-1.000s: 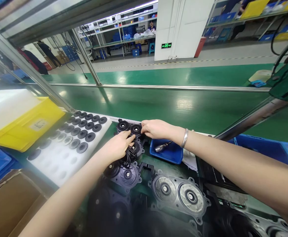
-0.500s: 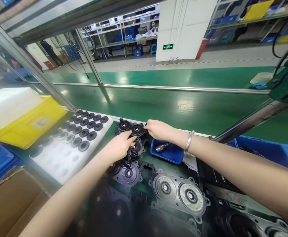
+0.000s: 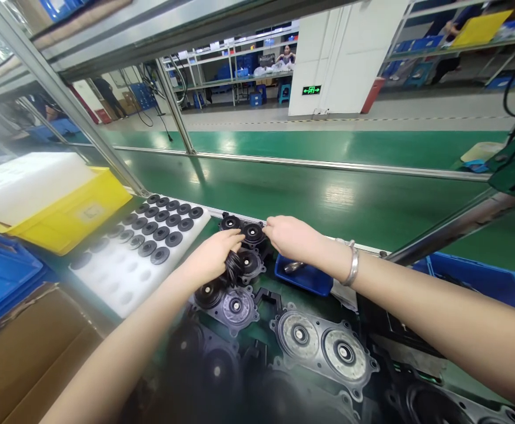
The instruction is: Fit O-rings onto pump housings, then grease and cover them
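Note:
A bunch of thin black rings (image 3: 232,271), likely rubber, hangs from my left hand (image 3: 211,256). The fingertips of that hand reach the farthest twin-round housing (image 3: 252,233), which has black discs in its two wells. My right hand (image 3: 292,237), a silver bangle on its wrist, pinches at the right edge of the same housing; anything between its fingertips is too small to tell. Nearer to me lie another housing (image 3: 248,263), partly covered by my left hand and the rings, and a grey housing (image 3: 236,306). A bare metal housing (image 3: 323,344) sits to their right.
A white foam tray (image 3: 195,232) with rows of black discs lies at left, beside a yellow bin (image 3: 67,227) and an open cardboard box (image 3: 40,353). Under my right wrist stands a blue tray (image 3: 312,282) with a metal-tipped tool (image 3: 293,267). A slanted metal post (image 3: 442,221) rises at right.
The view has shifted slightly, so the bench appears a little farther right. Both hands stay at the far housing; the left fingers lie closer together over its near edge.

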A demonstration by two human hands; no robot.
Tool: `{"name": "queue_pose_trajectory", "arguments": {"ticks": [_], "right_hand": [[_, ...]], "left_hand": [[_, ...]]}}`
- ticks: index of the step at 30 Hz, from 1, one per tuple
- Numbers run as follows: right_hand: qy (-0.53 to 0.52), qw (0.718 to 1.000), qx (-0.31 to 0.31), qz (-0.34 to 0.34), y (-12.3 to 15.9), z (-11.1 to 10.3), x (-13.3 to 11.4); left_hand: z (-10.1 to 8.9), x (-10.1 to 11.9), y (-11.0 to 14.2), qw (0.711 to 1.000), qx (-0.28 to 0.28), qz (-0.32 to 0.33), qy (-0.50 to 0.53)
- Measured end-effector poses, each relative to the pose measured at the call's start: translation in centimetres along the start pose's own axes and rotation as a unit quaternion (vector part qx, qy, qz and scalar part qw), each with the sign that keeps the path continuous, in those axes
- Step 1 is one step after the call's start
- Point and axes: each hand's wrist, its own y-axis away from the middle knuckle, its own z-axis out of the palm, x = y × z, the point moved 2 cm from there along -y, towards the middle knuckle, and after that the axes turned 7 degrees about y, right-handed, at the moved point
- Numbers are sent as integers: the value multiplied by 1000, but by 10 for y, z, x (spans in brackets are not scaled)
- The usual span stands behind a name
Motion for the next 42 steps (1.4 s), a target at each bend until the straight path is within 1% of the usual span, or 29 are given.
{"name": "queue_pose_trajectory", "arguments": {"ticks": [1,2,3,4,5,6,7,8,9,12,14,16,19,21,22,23,25,27,28,29,30,32,35,37,42], "right_hand": [[-18,1000,13,7,-1,-9,0],[-64,998,24,8,-1,-17,-2],[-142,989,28,2,-2,-24,-7],[-247,969,24,-12,-2,-29,-13],[-362,932,12,-29,-3,-33,-21],[-466,883,-4,-46,-3,-35,-31],[-545,836,-21,-55,-3,-35,-40],[-591,803,-36,-59,-4,-35,-49],[-620,781,-45,-54,-5,-34,-56],[-671,739,-62,-20,-7,-32,-70],[-692,719,-70,-8,-7,-34,-73],[-703,708,-70,-2,-6,-36,-74],[-705,706,-61,5,-5,-37,-74],[-693,720,-43,7,-4,-36,-74],[-679,733,-28,6,-4,-36,-74],[-662,749,-8,5,-4,-37,-73],[-619,785,35,0,-2,-38,-72],[-571,818,74,-7,0,-41,-72],[-549,831,89,-10,1,-42,-72],[-532,841,100,-14,1,-43,-73],[-519,848,106,-17,2,-44,-73],[-512,852,104,-25,3,-45,-75],[-519,850,86,-38,2,-42,-78],[-516,852,82,-43,2,-41,-80],[-503,859,82,-43,2,-38,-82]], "left_hand": [[-8,2,4,999,27,-15,24],[-15,5,8,997,53,-31,49],[-21,8,12,993,76,-46,73],[-26,12,17,990,93,-58,93],[-29,16,21,986,105,-68,107],[-30,21,26,984,112,-75,115],[-31,25,30,983,117,-79,119],[-31,28,34,981,123,-83,122],[-31,30,38,980,130,-85,124],[-32,33,52,977,146,-87,127],[-32,32,62,976,155,-84,125],[-29,29,72,978,162,-69,113],[-23,27,85,982,170,-25,81],[-20,27,91,981,178,1,75],[-20,27,95,979,190,8,79],[-21,27,97,974,211,10,84],[-26,26,102,954,286,3,87],[-32,25,106,923,371,-14,101],[-34,24,107,907,404,-21,115],[-36,24,108,895,426,-25,129],[-36,24,108,890,434,-24,139],[-35,25,105,898,419,-16,133],[-28,27,100,926,364,10,103],[-24,28,98,935,342,24,92],[-21,29,94,938,336,39,80]]}}
